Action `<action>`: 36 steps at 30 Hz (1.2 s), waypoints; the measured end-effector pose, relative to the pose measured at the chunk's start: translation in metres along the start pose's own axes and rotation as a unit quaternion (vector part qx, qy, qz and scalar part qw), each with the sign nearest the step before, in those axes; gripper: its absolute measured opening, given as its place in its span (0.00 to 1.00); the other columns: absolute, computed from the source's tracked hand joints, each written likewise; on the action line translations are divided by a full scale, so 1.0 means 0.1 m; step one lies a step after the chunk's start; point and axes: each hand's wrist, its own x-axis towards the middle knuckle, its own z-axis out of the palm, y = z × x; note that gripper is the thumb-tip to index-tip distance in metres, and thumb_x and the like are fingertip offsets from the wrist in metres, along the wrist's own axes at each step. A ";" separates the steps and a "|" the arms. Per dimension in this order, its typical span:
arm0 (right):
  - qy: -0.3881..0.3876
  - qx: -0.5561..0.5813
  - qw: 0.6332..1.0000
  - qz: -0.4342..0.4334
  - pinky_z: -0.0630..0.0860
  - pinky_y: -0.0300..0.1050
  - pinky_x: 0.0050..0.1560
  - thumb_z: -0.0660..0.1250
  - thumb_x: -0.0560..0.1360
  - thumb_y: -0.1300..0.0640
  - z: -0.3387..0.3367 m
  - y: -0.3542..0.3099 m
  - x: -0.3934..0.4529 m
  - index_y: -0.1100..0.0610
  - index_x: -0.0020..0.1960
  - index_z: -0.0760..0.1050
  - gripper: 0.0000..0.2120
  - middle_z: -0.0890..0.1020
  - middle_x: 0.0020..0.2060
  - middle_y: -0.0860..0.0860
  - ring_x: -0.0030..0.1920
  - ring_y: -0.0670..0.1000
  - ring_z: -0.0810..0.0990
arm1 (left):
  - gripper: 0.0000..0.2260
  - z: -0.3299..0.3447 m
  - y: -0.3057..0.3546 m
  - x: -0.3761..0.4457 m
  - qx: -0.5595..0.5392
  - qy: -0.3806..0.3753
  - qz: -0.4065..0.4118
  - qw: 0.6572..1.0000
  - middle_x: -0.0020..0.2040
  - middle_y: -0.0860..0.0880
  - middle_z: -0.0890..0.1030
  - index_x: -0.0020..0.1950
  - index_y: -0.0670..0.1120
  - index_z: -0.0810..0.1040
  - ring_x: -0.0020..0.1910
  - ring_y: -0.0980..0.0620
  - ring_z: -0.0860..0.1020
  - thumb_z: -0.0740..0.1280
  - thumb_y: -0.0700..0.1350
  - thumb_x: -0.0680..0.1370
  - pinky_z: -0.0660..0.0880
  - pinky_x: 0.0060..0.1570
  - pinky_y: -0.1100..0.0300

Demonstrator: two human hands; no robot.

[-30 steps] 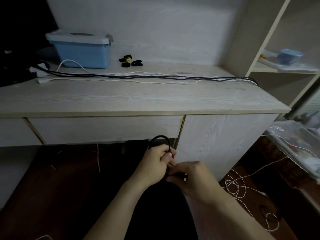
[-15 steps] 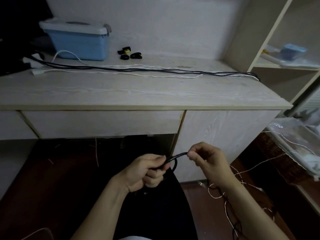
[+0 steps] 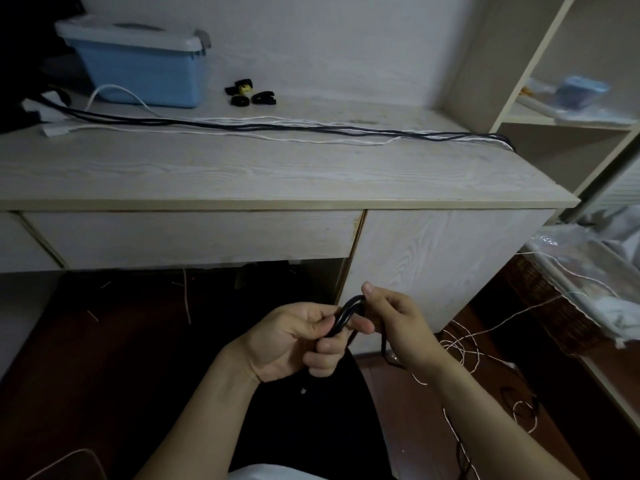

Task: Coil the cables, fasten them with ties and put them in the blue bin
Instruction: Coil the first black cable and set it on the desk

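1. In the head view, the left hand (image 3: 294, 337) had its fingers curled round a black cable (image 3: 344, 315), gripping loops of it below the desk's front edge.
2. The right hand (image 3: 398, 320) pinched the same black cable at the top of a bent loop, just right of the left hand's grip, thumb tip raised above the loop.
3. The two hands nearly touched, with the loop arching between them; the cable's lower part dropped from the grip into the dark and could not be followed.
4. Above and well beyond the grip, the desk (image 3: 277, 174) carried a long bundle of cables (image 3: 311, 128), black and white strands lying side by side across its top from left to right.
5. Far up and to the left of the grip, the blue bin (image 3: 145, 69) stood at the back of the desk with its pale lid on.
6. Just right of the bin, well above the grip, a few dark ties (image 3: 251, 95) lay in a small cluster, one with a yellow part.
7. To the lower right of the grip, thin white cord (image 3: 460, 344) lay tangled on the floor.
8. Far right of the grip and higher, a shelf (image 3: 568, 121) held a bluish object too blurred to identify.
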 end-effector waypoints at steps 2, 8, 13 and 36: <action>0.023 0.014 1.000 0.007 0.78 0.55 0.42 0.59 0.82 0.52 0.04 -0.01 0.01 0.58 0.35 0.74 0.19 0.74 0.28 0.55 0.28 0.51 0.74 | 0.17 -0.01 -0.01 0.02 -0.030 0.054 0.019 0.998 0.30 0.51 0.63 0.60 0.34 0.77 0.24 0.58 0.60 0.53 0.42 0.82 0.59 0.26 0.63; 0.078 0.039 0.996 0.030 0.57 0.40 0.25 0.64 0.78 0.48 0.04 0.00 0.01 0.59 0.48 0.70 0.13 0.61 0.24 0.47 0.23 0.46 0.57 | 0.16 0.08 -0.07 0.10 0.049 0.252 0.004 0.967 0.27 0.50 0.60 0.43 0.41 0.74 0.25 0.52 0.60 0.56 0.51 0.82 0.60 0.28 0.60; 0.052 0.066 0.996 0.020 0.53 0.39 0.24 0.64 0.78 0.50 0.00 0.02 0.02 0.58 0.42 0.71 0.12 0.59 0.25 0.50 0.23 0.46 0.54 | 0.16 0.05 -0.03 0.07 0.165 0.261 -0.018 0.951 0.29 0.49 0.65 0.45 0.41 0.73 0.29 0.51 0.66 0.52 0.48 0.85 0.68 0.34 0.57; 0.160 -0.413 0.893 -0.085 0.72 0.31 0.36 0.74 0.67 0.42 -0.76 0.02 -0.02 0.48 0.43 0.83 0.11 0.82 0.37 0.44 0.37 0.42 0.80 | 0.21 -0.35 0.01 -0.05 -0.253 0.474 0.227 0.812 0.20 0.55 0.56 0.28 0.50 0.63 0.17 0.57 0.53 0.57 0.51 0.82 0.50 0.18 0.62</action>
